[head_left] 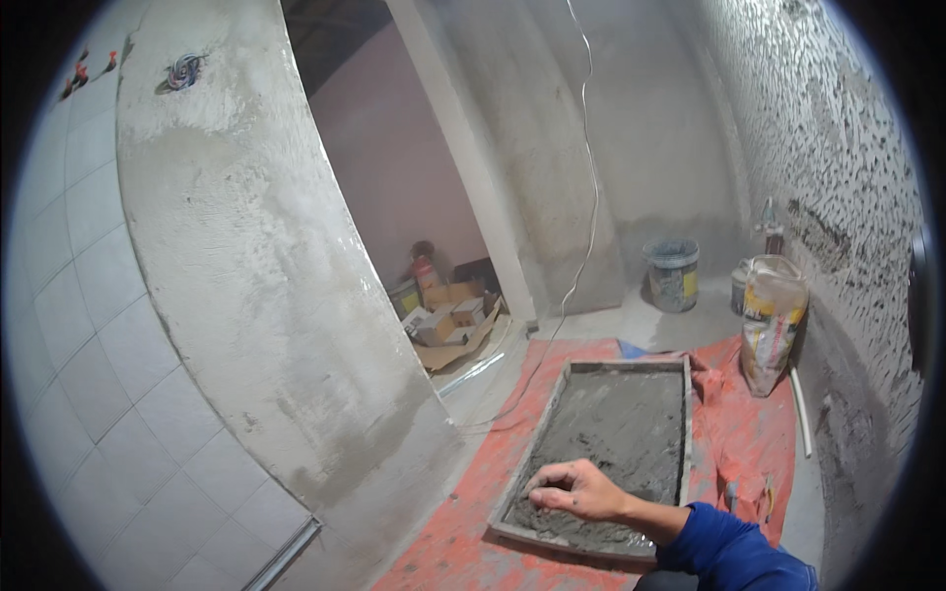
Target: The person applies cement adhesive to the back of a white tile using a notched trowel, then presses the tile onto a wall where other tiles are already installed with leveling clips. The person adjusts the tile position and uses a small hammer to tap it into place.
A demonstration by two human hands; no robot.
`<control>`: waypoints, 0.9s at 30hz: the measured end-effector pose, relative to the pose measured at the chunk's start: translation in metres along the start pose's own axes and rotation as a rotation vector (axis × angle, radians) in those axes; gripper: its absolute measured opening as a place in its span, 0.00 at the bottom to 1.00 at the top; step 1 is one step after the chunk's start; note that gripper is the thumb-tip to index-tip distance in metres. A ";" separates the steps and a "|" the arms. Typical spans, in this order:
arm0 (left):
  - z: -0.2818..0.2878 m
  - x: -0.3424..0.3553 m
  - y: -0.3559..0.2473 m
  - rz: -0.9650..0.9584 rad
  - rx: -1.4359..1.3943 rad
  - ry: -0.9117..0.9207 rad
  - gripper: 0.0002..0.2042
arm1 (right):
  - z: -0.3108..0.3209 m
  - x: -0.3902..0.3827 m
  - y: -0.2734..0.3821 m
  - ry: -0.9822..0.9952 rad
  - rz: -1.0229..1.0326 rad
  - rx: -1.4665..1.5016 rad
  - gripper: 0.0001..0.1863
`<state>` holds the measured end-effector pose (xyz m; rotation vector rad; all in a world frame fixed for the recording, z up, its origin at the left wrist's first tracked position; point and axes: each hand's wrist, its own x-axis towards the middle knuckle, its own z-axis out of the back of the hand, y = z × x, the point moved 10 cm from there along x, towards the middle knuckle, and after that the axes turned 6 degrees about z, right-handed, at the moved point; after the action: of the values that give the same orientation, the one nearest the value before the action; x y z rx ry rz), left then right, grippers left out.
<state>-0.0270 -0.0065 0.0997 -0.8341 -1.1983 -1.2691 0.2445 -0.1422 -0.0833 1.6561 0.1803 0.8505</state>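
Right hand, reaching in from the lower right in a blue sleeve, is over the near-left part of a shallow rectangular tray; its fingers are curled toward the thumb, and I cannot tell whether they pinch anything or touch the wet grey mortar filling the tray. From the left, white wall tiles meet a plastered wall section, with a bundle of wires near its top. Through the doorway, cardboard boxes lie on the floor. A thin white cable hangs next, left of the tray's far edge. The tray lies on a red plastic sheet, and beyond the sheet's far edge stands a mortar-smeared bucket. At the sheet's far-right corner an open bag stands upright, with a white pipe along the sheet's right edge.
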 end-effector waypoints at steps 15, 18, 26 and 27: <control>-0.124 -0.338 0.217 1.708 -0.230 0.504 0.08 | 0.039 -0.098 -0.265 0.187 -0.561 -0.343 0.11; -0.088 -0.506 0.202 2.220 0.058 0.692 0.10 | 0.041 -0.160 -0.342 0.052 -0.757 -0.191 0.16; -0.168 -0.370 0.139 1.865 -0.946 0.582 0.18 | -0.002 -0.241 -0.402 0.149 -0.842 -0.612 0.18; -0.165 -0.341 0.119 2.037 -1.107 0.601 0.19 | -0.009 -0.248 -0.407 0.209 -0.891 -0.649 0.22</control>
<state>0.1563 -0.0592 -0.2487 -1.5093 1.0662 -0.1161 0.1921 -0.1546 -0.5572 0.7358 0.6549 0.3218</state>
